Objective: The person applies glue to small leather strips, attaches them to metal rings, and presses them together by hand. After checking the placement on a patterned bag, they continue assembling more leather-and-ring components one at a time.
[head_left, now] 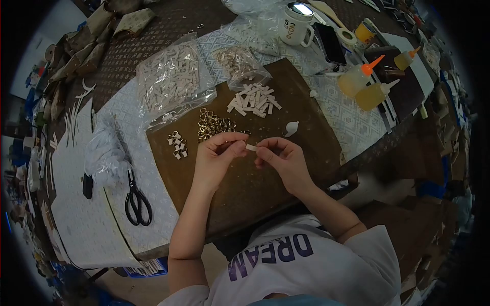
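Note:
Between my two hands is a small white strip (251,147), pinched at both ends. My left hand (218,155) has thumb and forefinger closed on its left end. On the right end, my right hand (279,159) closes thumb and fingers. Just beyond my left hand lies a heap of brass-coloured metal rings (210,123). Farther back is a loose pile of similar white strips (253,100). To the left sits a small cluster of white tabs (177,145), some with metal rings. A small white object (291,128) lies beyond my right hand.
A brown work board (245,196) lies under my hands. Clear bags of pieces (171,76) stand behind it. Black-handled scissors (138,204) are at left. At right are squeeze bottles (354,81), a phone (329,43) and a white mug (294,28).

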{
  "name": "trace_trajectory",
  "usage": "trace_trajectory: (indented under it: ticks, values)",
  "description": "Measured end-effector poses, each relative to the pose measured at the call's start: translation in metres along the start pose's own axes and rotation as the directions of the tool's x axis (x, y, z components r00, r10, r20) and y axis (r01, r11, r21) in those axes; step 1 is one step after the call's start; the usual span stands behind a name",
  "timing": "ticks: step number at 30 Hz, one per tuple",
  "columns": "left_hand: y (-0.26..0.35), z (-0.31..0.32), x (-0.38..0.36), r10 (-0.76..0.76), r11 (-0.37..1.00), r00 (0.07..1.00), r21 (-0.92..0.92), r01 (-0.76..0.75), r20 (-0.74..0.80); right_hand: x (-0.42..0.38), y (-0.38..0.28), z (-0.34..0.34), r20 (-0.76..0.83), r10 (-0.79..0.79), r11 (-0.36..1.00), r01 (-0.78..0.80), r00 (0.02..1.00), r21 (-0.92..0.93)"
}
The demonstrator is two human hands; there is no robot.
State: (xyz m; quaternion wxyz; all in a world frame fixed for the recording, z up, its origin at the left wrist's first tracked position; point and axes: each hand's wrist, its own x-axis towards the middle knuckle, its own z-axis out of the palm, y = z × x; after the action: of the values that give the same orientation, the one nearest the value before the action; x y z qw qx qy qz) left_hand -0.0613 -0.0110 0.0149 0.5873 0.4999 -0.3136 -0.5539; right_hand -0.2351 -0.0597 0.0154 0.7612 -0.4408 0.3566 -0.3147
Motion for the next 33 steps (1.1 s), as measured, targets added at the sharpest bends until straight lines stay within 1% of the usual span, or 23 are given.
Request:
trace_trajectory:
  ticks: [2, 5, 8, 11, 14, 17, 20, 23, 26, 29, 32, 33]
  values:
    - [0.001, -0.004, 0.001, -0.017, 1.0, 0.999, -0.012, 0.016, -0.043, -0.001, 0.008, -0.005, 0.024, 0.043, 0.991, -0.046, 0.999, 0.126]
    - [0.002, -0.01, 0.001, -0.069, 0.995, 0.998, -0.076, 0.069, -0.006, -0.001, 0.009, -0.006, 0.02, 0.1, 0.969, -0.102, 0.995, 0.226]
    - [0.004, -0.008, 0.0, -0.091, 0.987, 0.995, -0.127, 0.094, 0.028, -0.001, 0.01, -0.004, 0.026, 0.106, 0.957, -0.11, 0.994, 0.267]
    - [0.004, -0.007, 0.0, -0.103, 0.984, 0.992, -0.136, 0.112, 0.073, -0.002, 0.009, -0.005, 0.045, 0.098, 0.95, -0.107, 0.994, 0.293]
    - [0.005, -0.006, 0.0, -0.104, 0.988, 0.987, -0.104, 0.117, 0.125, -0.002, 0.011, -0.005, 0.041, 0.058, 0.962, -0.067, 0.997, 0.265]
    - [0.004, -0.008, -0.001, -0.125, 0.989, 0.981, -0.062, 0.135, 0.147, -0.002, 0.007, 0.0, 0.016, -0.009, 0.979, 0.005, 1.0, 0.204]
    - [0.005, -0.006, -0.002, -0.111, 0.993, 0.984, -0.01, 0.114, 0.138, 0.001, 0.012, -0.004, 0.011, -0.038, 0.996, 0.037, 0.999, 0.078]
    - [0.004, -0.007, -0.001, -0.099, 0.994, 0.985, -0.036, 0.105, 0.141, 0.004, 0.018, -0.004, -0.014, -0.098, 0.992, 0.099, 0.995, 0.075]
    - [0.002, -0.006, -0.001, -0.088, 0.991, 0.99, -0.085, 0.098, 0.114, 0.002, 0.011, -0.005, 0.03, -0.002, 0.982, -0.004, 1.0, 0.187]
    - [0.002, -0.008, -0.001, -0.128, 0.981, 0.981, -0.128, 0.147, 0.146, 0.001, 0.007, -0.004, 0.023, 0.022, 0.982, -0.026, 0.999, 0.185]
    - [0.001, -0.009, 0.0, -0.124, 0.979, 0.978, -0.142, 0.149, 0.17, 0.003, 0.008, -0.007, 0.077, 0.06, 0.977, -0.075, 0.995, 0.2]
    - [0.001, -0.01, -0.001, -0.133, 0.969, 0.972, -0.18, 0.168, 0.192, 0.003, 0.007, -0.008, 0.101, 0.086, 0.972, -0.106, 0.991, 0.212]
